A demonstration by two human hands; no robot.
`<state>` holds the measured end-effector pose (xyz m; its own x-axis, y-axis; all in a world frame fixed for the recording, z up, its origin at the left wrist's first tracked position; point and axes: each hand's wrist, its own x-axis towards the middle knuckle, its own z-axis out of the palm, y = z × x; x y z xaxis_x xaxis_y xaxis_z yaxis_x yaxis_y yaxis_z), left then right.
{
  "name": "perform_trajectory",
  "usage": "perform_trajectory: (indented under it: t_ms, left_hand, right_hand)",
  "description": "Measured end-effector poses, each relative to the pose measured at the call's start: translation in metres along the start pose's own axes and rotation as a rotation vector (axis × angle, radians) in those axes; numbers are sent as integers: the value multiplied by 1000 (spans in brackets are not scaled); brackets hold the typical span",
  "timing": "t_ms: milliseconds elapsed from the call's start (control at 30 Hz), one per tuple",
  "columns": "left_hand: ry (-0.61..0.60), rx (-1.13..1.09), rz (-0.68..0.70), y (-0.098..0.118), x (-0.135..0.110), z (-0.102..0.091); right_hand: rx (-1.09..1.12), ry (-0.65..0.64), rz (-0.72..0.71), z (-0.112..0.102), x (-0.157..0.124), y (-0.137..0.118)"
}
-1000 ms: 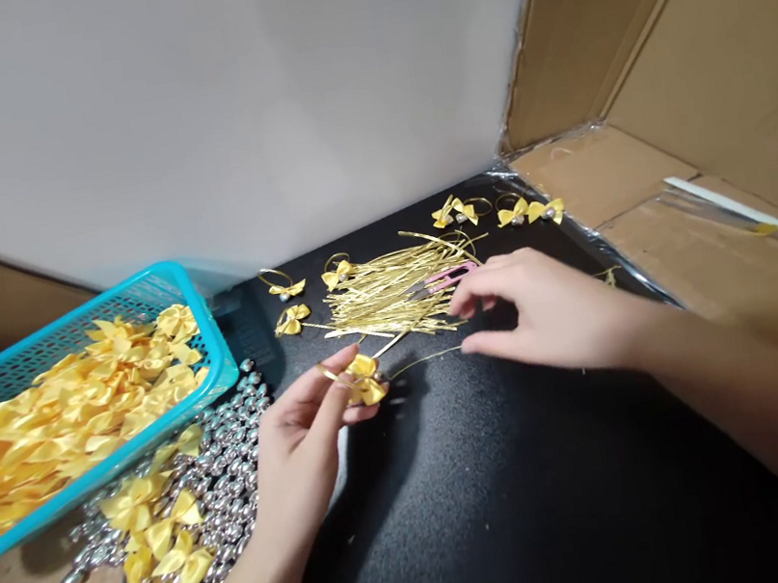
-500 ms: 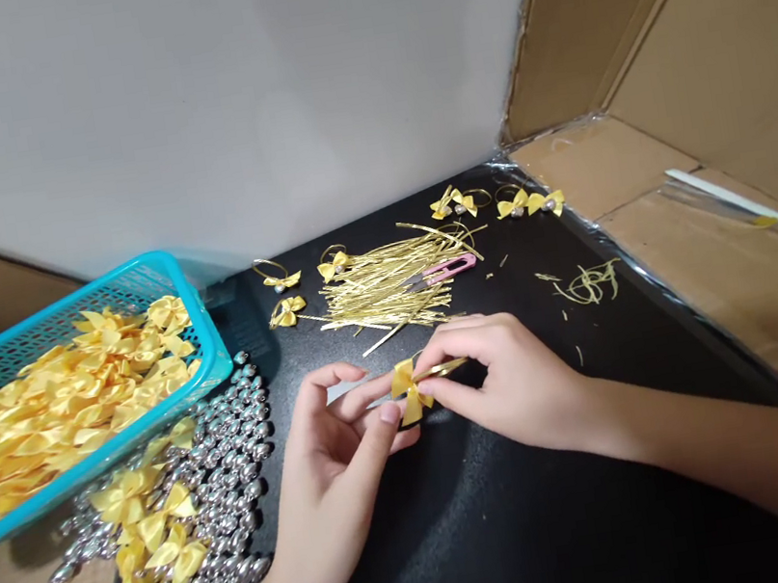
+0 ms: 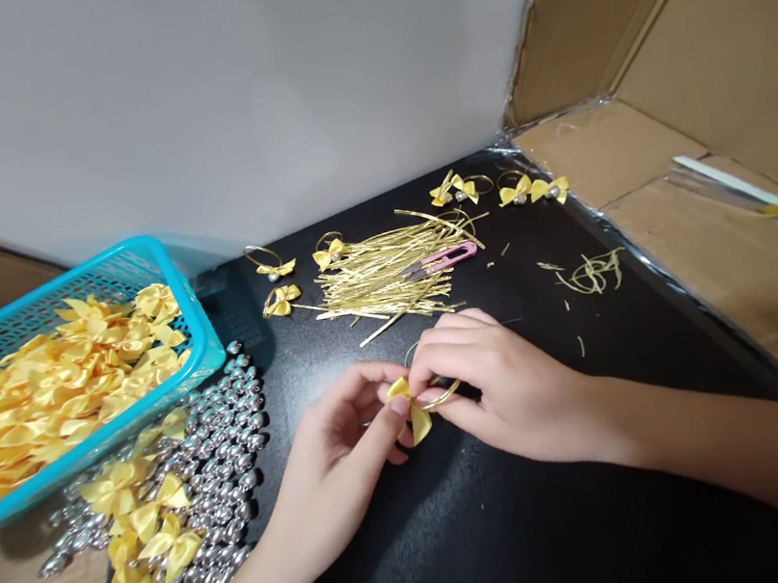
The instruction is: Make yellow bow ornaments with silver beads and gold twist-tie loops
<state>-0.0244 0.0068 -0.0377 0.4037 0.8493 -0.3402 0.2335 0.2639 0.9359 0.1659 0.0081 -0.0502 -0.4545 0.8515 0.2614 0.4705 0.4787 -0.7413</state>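
Observation:
A yellow ribbon bow (image 3: 420, 423) is held between my two hands above the black tabletop. My left hand (image 3: 351, 453) pinches the bow's left side with thumb and fingers. Closed at the bow's centre, my right hand (image 3: 501, 382) grips a gold twist tie (image 3: 447, 396), whose bent length curves out beneath the fingers. Part of the knot is hidden behind the fingertips. Just beyond the hands lies a loose pile of gold twist ties (image 3: 379, 278), with pink thread snips (image 3: 453, 257) resting on it.
At left, a turquoise basket (image 3: 201, 334) holds many yellow bows. Silver beads (image 3: 234, 451) and loose bows (image 3: 171, 548) spread beside it. Bows with beads and tie loops (image 3: 516, 192) sit along the back. Tie clippings (image 3: 591, 273) lie right, near a white pen-like stick (image 3: 746, 189) on cardboard.
My left fingers have closed in around the bow's left side. The bow has tilted and dropped slightly, and the twist tie's loop now shows below my right fingers. The view has shifted slightly.

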Motion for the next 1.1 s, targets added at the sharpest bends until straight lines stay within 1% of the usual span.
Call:
perform_trajectory:
  t_ms: [233,400,533,633,733,833,1000,1100]
  left_hand:
    - [80,-38,34,-6,2,2]
    - [148,57,121,-6,-2,3]
    - [165,138,213,-7,-5,4]
    - [177,176,253,-7,-7,6]
    - [195,187,265,-5,-8,8]
    - [209,153,257,-3,-9,9]
    - [224,48,157,-4,-7,9]
    - [230,-12,154,-6,-6,10]
  right_hand:
    - [21,109,21,2,-2,0]
    - [-4,192,-10,4,-4,1]
    - [-7,244,-33,6,-4,2]
    - [-12,268,-42,7,-3,2]
    - [-21,295,-61,6,-3,2]
    - [-26,311,-75,6,-3,1]
    - [-25,308,-76,6,-4,-1]
    - [-33,284,-58,6,-5,-1]
